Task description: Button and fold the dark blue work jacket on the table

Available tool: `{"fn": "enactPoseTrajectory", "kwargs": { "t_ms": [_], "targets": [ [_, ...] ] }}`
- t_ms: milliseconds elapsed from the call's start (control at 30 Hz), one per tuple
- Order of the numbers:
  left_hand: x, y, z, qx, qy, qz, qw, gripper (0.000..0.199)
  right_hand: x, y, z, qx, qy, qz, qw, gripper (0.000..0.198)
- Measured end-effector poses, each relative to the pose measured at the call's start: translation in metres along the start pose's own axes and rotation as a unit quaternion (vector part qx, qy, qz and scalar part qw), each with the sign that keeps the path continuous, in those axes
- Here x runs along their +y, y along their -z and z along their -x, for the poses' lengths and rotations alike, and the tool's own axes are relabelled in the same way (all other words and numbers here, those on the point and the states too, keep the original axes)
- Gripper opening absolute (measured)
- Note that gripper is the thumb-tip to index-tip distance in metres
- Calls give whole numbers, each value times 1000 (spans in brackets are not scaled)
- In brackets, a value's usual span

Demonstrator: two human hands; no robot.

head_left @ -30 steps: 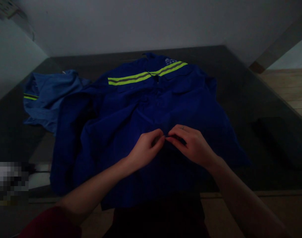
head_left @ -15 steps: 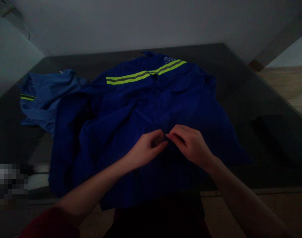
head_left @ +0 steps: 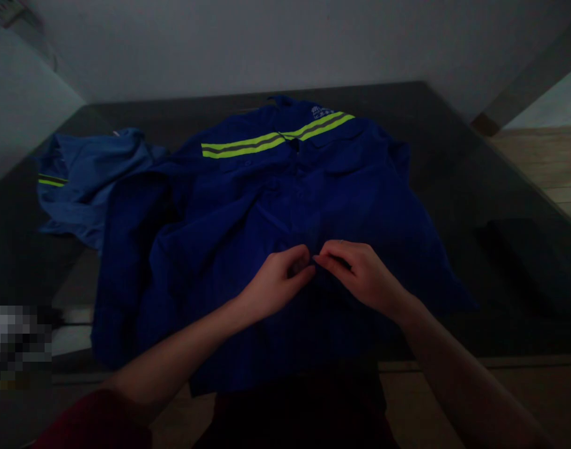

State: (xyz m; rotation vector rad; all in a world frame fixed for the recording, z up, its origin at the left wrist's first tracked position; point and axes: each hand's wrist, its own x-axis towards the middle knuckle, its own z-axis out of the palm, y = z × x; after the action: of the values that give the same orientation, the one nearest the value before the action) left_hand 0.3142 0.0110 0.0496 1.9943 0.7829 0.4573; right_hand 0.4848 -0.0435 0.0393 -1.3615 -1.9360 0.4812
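A dark blue work shirt (head_left: pixel 248 224) is spread front up, its collar at the far side and a yellow-green reflective stripe (head_left: pixel 243 147) across the chest. Some buttons on its front placket are fastened or lie close together; the dim light hides which. My left hand (head_left: pixel 285 277) pinches the shirt's front edge low on the placket. Close beside it, my right hand (head_left: pixel 355 268) grips the same front edge between thumb and fingers. Both hands are closed, fingertips almost touching. The button between them, if any, is too dark to make out.
The shirt lies on a dark table (head_left: pixel 453 149) against a grey wall. To the left a crumpled lighter blue garment (head_left: pixel 98 174) with a yellow-green band touches the shirt's sleeve. A black folded item (head_left: pixel 523 262) lies at the right.
My right hand has tilted and shifted slightly, its knuckles a little lower. My left hand stays almost in place. The shirt lies as before.
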Motion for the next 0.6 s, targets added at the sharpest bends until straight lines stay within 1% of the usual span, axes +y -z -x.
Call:
{"fn": "enactPoseTrajectory", "kwargs": {
  "t_ms": [100, 200, 267, 333, 533, 600],
  "targets": [
    [-3, 1, -1, -3, 1, 23, 1000, 20, 1, 2, 0, 29, -6, 2, 1000, 26],
    [-5, 2, -1, -2, 10, 42, 999, 23, 0, 6, 0, 68, -22, -18, 997, 23],
    [-6, 2, -2, -2, 13, 46, 999, 24, 0, 8, 0, 77, -32, -27, 996, 23],
    [-6, 2, -2, -3, 15, 51, 999, 24, -1, 8, 0, 71, -37, -30, 996, 22],
    [-5, 1, -1, -2, 25, 67, 997, 24, -1, 2, 1, 14, -41, -2, 999, 12],
    [-6, 0, 0, -6, 29, 71, 997, 25, -1, 1, 2, -2, -46, 5, 999, 11]
  ]
}}
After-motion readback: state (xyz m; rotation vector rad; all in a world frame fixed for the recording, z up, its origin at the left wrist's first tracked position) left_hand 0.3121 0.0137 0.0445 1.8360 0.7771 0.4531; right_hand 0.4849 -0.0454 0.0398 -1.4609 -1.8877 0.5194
